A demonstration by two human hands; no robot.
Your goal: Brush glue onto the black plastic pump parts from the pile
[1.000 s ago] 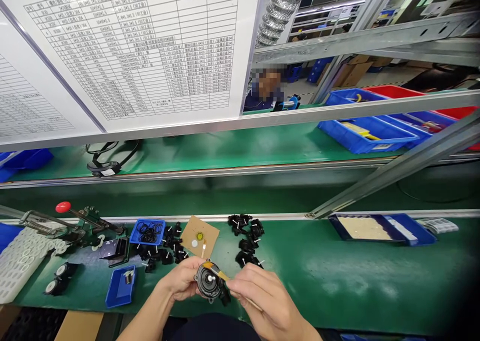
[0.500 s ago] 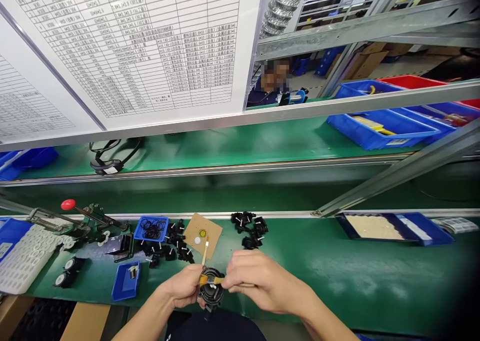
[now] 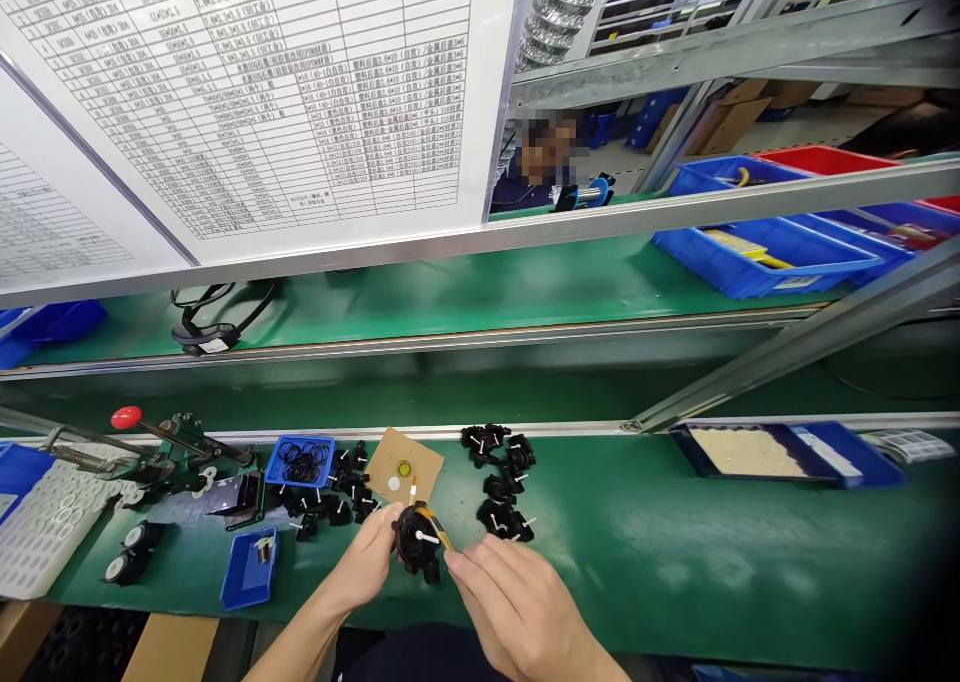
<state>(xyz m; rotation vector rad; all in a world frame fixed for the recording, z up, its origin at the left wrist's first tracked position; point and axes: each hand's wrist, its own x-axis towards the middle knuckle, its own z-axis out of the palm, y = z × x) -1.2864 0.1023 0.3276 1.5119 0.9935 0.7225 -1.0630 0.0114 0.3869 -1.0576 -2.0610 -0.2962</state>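
My left hand grips the side of a round black plastic part, held up over the front edge of the bench. A white pin sticks out of the part's near face. My right hand pinches a slim yellow tool that looks like a small brush; its far end lies against the part's upper right rim. Just beyond the part, a second small brush lies on a square of brown cardboard, partly hidden. A yellowish blob and a white disc are also on the cardboard.
Black parts with white pins stand right of the cardboard, others left. Left are a blue tray of black rings, a small blue bin and a red-knobbed hand press. A tan-filled tray sits right.
The black part has been turned, so its white-pinned face shows instead of its ringed face. My right hand has dropped lower, uncovering more black parts behind it; the brush now slants along the rim.
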